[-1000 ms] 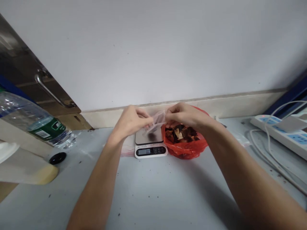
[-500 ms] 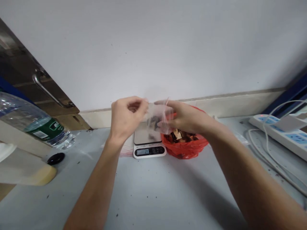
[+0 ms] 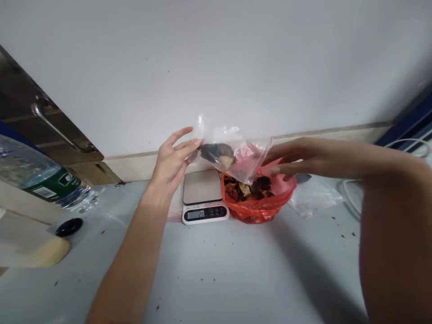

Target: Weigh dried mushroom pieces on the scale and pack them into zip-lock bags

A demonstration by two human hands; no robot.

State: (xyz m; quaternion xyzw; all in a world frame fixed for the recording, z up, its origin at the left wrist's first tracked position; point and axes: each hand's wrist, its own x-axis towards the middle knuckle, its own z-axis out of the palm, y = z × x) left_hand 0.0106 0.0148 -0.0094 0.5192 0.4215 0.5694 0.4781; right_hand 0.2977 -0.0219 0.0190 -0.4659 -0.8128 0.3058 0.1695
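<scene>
A clear plastic zip bag (image 3: 241, 150) with dark brown dried pieces (image 3: 218, 152) in it hangs in the air above the kitchen scale (image 3: 202, 185). My left hand (image 3: 172, 159) pinches the bag's left side between thumb and fingers. At its right edge is my right hand (image 3: 293, 155), thumb and fingers apart; the fingertips are partly hidden by the bag, so contact is unclear. Below them, a red plastic bag (image 3: 259, 209) stands with its top wide, full of brown dried pieces (image 3: 245, 189). The scale's plate is bare and its display seems to read 29 or 2.9.
Left are a large water bottle (image 3: 50, 177), a black lid (image 3: 69, 227) and a translucent container (image 3: 30, 247). Right of the red bag lies a flat clear bag (image 3: 315, 198), with a white cable (image 3: 351, 202) beyond. A wall (image 3: 216, 67) rises behind the grey tabletop (image 3: 202, 279).
The zip bag has gone from upright to stretched sideways, its contents now plainly visible. My right hand has moved right, and its fingers have spread. The camera view has shifted slightly.
</scene>
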